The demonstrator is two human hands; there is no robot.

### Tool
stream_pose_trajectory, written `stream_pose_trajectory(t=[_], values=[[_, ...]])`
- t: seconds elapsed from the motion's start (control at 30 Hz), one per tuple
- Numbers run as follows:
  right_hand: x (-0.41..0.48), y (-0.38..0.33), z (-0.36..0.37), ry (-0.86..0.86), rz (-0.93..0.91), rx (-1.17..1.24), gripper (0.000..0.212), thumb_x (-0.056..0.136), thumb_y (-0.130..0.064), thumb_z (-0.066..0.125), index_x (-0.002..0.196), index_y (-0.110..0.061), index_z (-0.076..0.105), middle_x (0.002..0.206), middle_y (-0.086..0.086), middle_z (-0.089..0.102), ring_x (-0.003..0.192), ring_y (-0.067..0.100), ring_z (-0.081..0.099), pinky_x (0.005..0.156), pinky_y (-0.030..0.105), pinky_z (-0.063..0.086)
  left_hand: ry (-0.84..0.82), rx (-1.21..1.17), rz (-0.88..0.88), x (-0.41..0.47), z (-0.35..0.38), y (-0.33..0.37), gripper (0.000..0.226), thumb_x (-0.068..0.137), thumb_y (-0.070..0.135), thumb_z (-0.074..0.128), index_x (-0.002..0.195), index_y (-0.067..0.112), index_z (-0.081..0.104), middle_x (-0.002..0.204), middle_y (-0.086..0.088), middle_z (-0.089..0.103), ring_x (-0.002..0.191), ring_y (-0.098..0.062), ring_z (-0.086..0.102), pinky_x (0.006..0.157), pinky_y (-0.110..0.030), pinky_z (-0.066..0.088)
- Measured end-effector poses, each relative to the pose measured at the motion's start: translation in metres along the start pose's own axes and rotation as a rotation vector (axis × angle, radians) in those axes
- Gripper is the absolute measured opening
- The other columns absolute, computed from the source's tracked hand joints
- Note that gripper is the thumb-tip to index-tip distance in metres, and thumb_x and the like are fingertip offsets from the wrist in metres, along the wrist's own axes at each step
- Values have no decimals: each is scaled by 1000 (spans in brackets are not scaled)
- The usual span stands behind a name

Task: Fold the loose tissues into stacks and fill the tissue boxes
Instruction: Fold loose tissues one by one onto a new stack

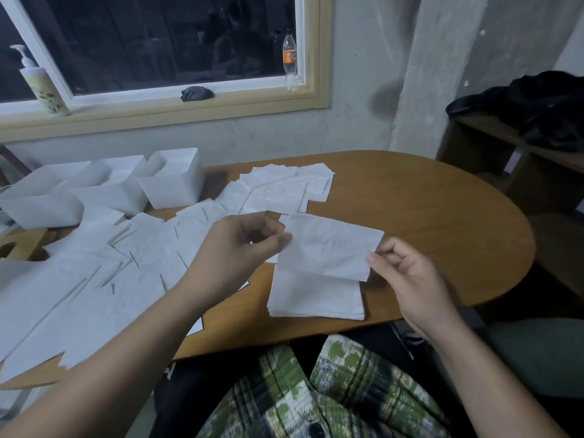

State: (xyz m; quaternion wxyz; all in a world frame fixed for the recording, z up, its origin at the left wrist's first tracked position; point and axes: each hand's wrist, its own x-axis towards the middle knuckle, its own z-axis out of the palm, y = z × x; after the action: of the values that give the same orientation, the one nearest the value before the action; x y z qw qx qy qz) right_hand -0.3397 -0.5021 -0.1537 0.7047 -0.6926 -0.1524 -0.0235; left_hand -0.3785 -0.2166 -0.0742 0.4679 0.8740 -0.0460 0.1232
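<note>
- I saw one thin white paper tissue (pixel 331 248) held in the air just above the far part of the folded stack of white tissues (pixel 316 300). The stack lay on the brown oval wooden table (pixel 426 216), near its front edge.
- The left hand (pixel 243 245) pinched the left edge of this tissue between thumb and forefinger. The right hand (pixel 407 279) pinched the right edge in the same way, with its other fingers curled in.
- I judged the tissue to be very light, soft and easy to tear or crease. A gentle pinch at two opposite edges seemed best to keep it flat.
- Left of the stack, many loose white tissues (pixel 94 279) were spread over the table, overlapping each other.
- Behind the stack to the left, three white plastic tissue boxes (pixel 173 181) stood in a row with open tops. I could not tell how full they were.
- The loose sheets lay between the stack and the boxes, so I thought that carrying a pile across could disturb them.
- Far behind the stack, on the window sill, stood a clear plastic bottle with orange label (pixel 289 58), well out of the way.
</note>
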Motion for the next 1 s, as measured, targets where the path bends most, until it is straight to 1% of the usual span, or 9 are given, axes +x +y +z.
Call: stream_pose_trajectory(t=[0.1,0.23,0.3,0.37,0.5,0.63,0.77,0.87,1.0], values=[[-2,-3,0,-13,-2,44,20,93,-18,75,108,-9,67,80,16,73,73,23,63,81,40,46,-50,-54,-110,-1,-3,-5,16,97,32,79,87,19,83,84,8,78,74,-7,69,74,-28,54],[-4,-2,-3,-83,-3,-5,36,96,-1,75,126,-17,60,72,14,63,68,26,54,73,42,39,-155,-50,-223,-2,-7,-17,14,93,30,83,85,18,82,78,3,76,71,-8,65,78,-31,51],[-7,-1,-2,-113,-21,-101,40,96,-1,74,127,-22,59,70,10,61,66,24,49,71,39,37,-211,-43,-275,-3,-6,-24,14,92,30,84,86,17,82,81,-4,76,76,-14,65,81,-37,51],[-9,-1,1,-128,-43,-200,42,95,-2,74,126,-26,59,69,5,60,64,17,47,70,35,36,-240,-30,-306,-3,-5,-29,13,90,30,86,87,18,82,85,-6,78,79,-16,66,80,-37,50],[-10,-3,5,-156,-45,-321,44,92,-1,74,122,-29,60,67,2,58,61,11,46,66,26,39,-293,71,-344,-2,-3,-34,15,87,35,88,91,22,82,83,0,78,75,-15,64,72,-32,48],[-9,-3,7,-183,-37,-421,44,90,-1,74,119,-31,60,66,1,57,60,10,46,63,25,39,-334,158,-380,1,0,-36,19,85,37,90,95,25,79,84,5,79,75,-16,68,69,-31,52],[-9,-4,7,-195,-34,-468,44,88,-3,74,117,-34,61,66,2,57,60,10,47,62,24,40,-348,237,-360,2,3,-39,24,81,41,92,94,28,77,89,6,79,86,-19,72,74,-33,57],[-8,-4,7,-199,-41,-476,41,88,-3,74,115,-33,63,65,2,56,60,9,47,63,24,39,-297,325,-308,7,1,-43,21,86,45,87,93,30,75,84,11,78,80,-16,73,70,-31,60],[-9,-5,6,-186,-61,-455,31,92,-4,72,111,-27,66,62,0,51,60,10,45,65,25,39,-148,487,-96,24,-3,-55,13,94,43,80,94,35,70,88,17,74,78,-10,71,66,-24,58]])
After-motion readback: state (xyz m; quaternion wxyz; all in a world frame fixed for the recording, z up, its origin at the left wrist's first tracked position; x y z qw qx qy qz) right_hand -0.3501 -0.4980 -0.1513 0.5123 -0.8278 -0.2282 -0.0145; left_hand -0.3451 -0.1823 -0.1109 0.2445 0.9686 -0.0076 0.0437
